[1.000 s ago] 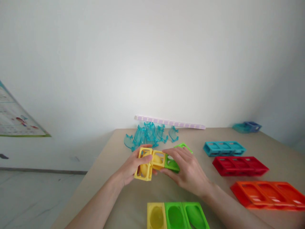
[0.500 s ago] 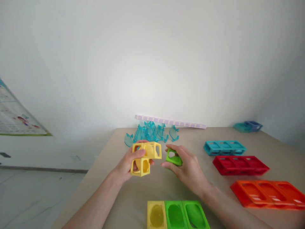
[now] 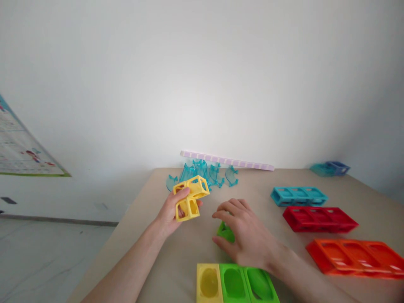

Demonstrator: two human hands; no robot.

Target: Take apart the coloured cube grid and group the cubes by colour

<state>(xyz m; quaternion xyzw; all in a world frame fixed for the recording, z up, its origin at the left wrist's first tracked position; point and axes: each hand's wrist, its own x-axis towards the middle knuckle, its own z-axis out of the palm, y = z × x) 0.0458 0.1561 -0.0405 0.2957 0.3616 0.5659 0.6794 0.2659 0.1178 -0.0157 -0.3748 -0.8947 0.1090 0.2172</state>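
My left hand is closed around yellow open-sided cube blocks joined in an L shape, held above the table and tilted. To its right, my right hand arches over a small green cube block low at the tabletop, with thumb and fingers apart around it. Part of that green block is hidden behind the hand. Nearer to me stands a row of joined blocks, a yellow block at its left end and green blocks beside it.
On the right lie rows of blocks: teal, red and orange. Clear blue curved pieces are heaped at the back, before a lilac strip along the wall. A dark blue block sits at the far right corner.
My right hand has lowered the green block toward the table and its fingers have spread. The yellow blocks in my left hand have risen slightly and tilted.
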